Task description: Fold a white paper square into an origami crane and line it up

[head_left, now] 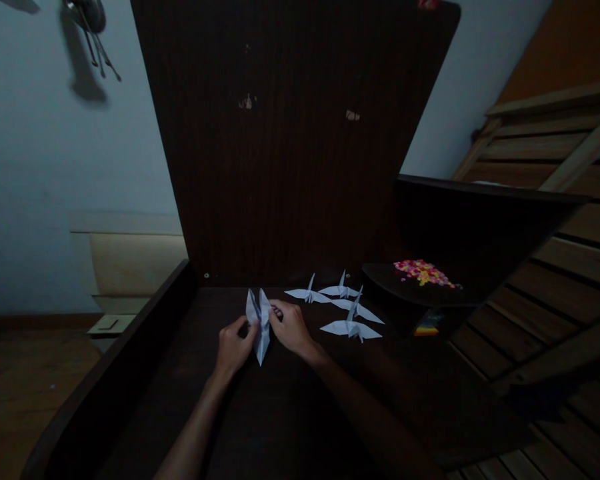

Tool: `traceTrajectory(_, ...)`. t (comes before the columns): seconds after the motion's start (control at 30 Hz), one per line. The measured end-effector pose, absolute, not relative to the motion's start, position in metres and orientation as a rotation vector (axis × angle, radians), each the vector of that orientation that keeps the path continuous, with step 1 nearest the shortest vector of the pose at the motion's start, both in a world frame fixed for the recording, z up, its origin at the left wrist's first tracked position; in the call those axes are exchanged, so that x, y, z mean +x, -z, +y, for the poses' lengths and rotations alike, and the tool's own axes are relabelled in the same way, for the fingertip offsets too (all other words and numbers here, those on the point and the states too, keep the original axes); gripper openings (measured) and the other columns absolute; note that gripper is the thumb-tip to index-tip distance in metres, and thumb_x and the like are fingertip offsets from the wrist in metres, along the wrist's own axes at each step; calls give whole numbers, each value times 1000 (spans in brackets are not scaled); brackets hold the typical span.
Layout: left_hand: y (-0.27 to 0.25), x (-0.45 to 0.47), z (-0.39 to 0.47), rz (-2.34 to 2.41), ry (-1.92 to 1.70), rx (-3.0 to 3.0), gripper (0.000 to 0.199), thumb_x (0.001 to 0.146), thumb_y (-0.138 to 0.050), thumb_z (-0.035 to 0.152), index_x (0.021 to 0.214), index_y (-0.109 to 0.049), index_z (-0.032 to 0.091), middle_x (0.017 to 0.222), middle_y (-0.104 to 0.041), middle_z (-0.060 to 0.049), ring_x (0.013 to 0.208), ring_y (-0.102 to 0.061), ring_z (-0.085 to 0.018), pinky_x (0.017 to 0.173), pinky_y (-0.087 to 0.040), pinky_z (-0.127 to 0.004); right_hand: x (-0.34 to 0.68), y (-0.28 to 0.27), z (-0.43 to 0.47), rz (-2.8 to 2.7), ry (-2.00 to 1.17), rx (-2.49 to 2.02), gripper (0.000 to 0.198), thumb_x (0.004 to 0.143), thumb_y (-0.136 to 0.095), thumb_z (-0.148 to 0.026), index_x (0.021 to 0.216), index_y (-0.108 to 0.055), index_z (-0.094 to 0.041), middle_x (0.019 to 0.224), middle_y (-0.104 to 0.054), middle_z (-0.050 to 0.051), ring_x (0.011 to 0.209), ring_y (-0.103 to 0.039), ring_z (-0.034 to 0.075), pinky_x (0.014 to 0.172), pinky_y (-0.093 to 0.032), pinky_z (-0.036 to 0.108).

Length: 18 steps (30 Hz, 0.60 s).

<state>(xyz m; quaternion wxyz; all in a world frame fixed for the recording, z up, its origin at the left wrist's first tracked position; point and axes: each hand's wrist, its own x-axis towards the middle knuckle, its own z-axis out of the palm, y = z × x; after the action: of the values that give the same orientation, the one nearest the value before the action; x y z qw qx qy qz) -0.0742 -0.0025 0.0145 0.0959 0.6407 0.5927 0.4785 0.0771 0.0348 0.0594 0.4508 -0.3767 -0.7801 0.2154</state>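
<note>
Between my two hands is a partly folded white origami crane, with two long points up and one point down toward me. My left hand pinches its left edge, thumb against the paper. On the other side, my right hand grips the right edge with its fingers curled behind. Several finished white paper cranes with spread wings stand on the dark desk just right of my right hand.
The dark wooden desk has a raised left side and a tall back panel. A corner shelf on the right bears a heap of small pink and yellow pieces. Wooden slats stand farther right.
</note>
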Motion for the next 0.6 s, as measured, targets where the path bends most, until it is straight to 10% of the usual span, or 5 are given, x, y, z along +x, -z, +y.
traceTrajectory(0.27, -14, -73, 1, 1532, -1525, 1727, 33, 85, -48, 42, 95, -69, 18, 88, -72, -6, 78, -66, -21, 71, -50, -29, 81, -51, 43, -1858, -567, -949, 46, 78, -52, -12, 122, -51, -21, 91, -66, 4, 74, -62, 15, 72, -53, 29)
traceTrajectory(0.6, -11, -80, 9, 1379, -1684, 1394, 28, 74, -63, 43, 80, -67, 16, 75, -69, -5, 72, -65, -20, 65, -51, -28, 80, -35, 53, -1655, -772, -835, 49, 74, -47, -7, 120, -42, -22, 84, -58, 1, 72, -60, 13, 65, -53, 26)
